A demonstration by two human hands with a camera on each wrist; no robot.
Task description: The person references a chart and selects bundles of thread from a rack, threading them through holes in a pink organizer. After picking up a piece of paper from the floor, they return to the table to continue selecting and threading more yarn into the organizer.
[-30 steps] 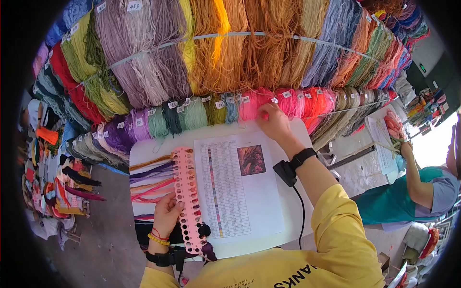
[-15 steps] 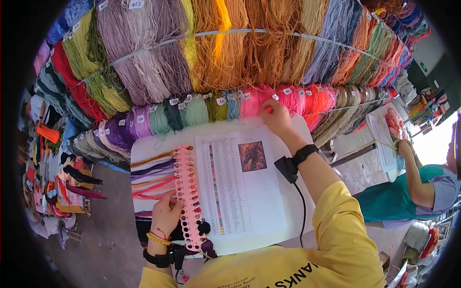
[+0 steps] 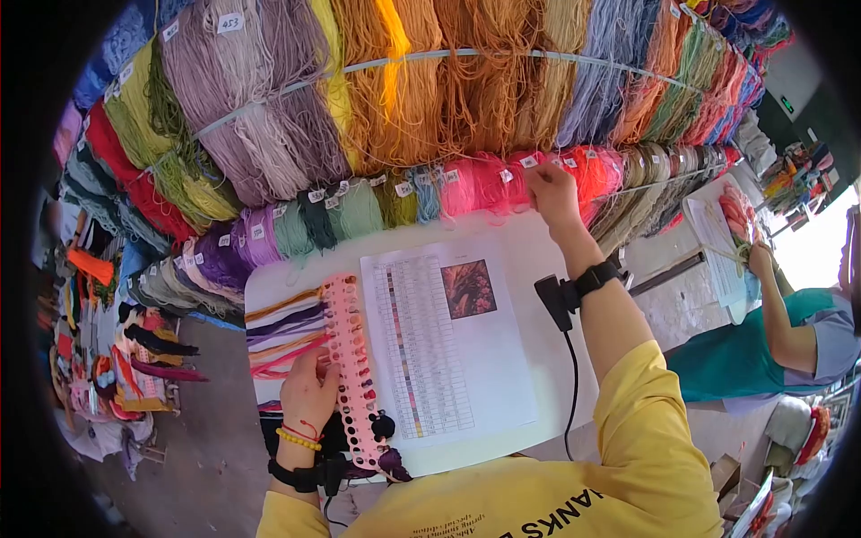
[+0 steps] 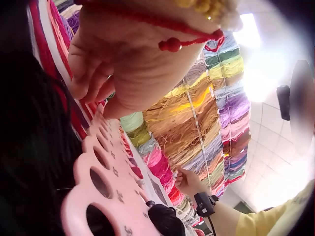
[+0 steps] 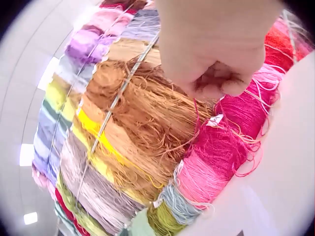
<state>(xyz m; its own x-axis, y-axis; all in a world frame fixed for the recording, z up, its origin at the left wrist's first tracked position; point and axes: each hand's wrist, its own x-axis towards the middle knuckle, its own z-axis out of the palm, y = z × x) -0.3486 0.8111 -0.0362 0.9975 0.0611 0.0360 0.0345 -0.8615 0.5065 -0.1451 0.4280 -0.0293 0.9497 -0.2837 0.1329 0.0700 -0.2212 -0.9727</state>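
Note:
My left hand grips the left edge of a pink thread card with numbered holes, its fingers curled among the hanging threads in the left wrist view. Coloured strands hang from the card to the left, and a black thread bundle sits at its lower right. My right hand is up at the row of hanks, over the bright pink thread hank. Its fingertips pinch a thin pink thread, seen in the right wrist view beside a white number tag.
A printed colour chart with a small picture lies on the white board. Large thread hanks hang behind, tied by a pale strap. At right another person handles thread at a second board. A black cable trails from my right wrist.
My right hand has moved right along the pink hanks, from the lighter pink toward the red. My left hand has stayed at the card, shifting slightly.

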